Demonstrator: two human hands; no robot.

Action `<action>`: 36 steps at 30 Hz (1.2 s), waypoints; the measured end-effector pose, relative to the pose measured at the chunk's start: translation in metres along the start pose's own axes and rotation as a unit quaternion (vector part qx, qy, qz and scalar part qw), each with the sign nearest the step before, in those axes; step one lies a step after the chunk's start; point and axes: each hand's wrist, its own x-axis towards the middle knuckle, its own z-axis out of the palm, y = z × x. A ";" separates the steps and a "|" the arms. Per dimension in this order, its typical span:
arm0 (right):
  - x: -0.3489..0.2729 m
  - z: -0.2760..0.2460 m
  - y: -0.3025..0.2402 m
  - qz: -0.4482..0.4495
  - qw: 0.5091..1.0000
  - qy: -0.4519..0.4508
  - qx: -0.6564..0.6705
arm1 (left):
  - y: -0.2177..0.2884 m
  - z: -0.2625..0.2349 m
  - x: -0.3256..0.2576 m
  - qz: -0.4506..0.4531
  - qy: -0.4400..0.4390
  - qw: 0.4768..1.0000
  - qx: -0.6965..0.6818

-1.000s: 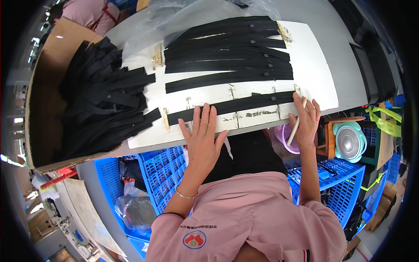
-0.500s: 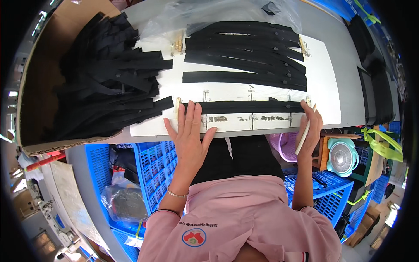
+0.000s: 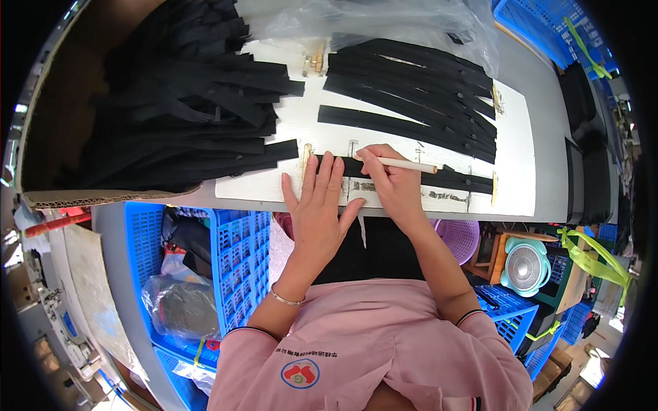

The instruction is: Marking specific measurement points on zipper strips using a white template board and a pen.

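Note:
A black fabric strip [image 3: 447, 179] lies across the near part of a marked white board [image 3: 514, 144]. My left hand [image 3: 322, 195] rests flat with fingers spread, its fingertips pressing the strip's left end. In my right hand [image 3: 397, 185] is a white pencil [image 3: 415, 166], its tip meeting the strip just right of my left fingers. A small round dark piece sits near the strip's right end. Beyond it, several more black strips [image 3: 404, 85] lie side by side and partly overlapping, with similar round pieces at their right ends.
A cardboard box [image 3: 110, 197] at the left holds a heap of black strips [image 3: 185, 96] spilling onto the board. Clear plastic sheeting [image 3: 384, 20] covers the far side. Below the table stand blue crates [image 3: 240, 246], a purple basket [image 3: 458, 240] and a teal fan [image 3: 526, 266].
My right hand has moved left with the pencil, from the strip's right end to near my left hand. My left hand stays on the strip's left end. The whole view has shifted slightly.

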 end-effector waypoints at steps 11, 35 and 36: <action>0.000 0.004 0.001 -0.034 0.996 -0.023 -0.075 | -0.001 -0.001 -0.001 0.008 0.006 1.000 -0.006; -0.023 -0.051 0.001 -0.037 0.993 0.109 0.017 | 0.000 0.001 0.000 0.007 -0.002 1.000 0.013; -0.024 -0.062 0.003 -0.037 0.993 0.113 0.016 | 0.000 0.002 0.000 0.009 -0.002 1.000 0.014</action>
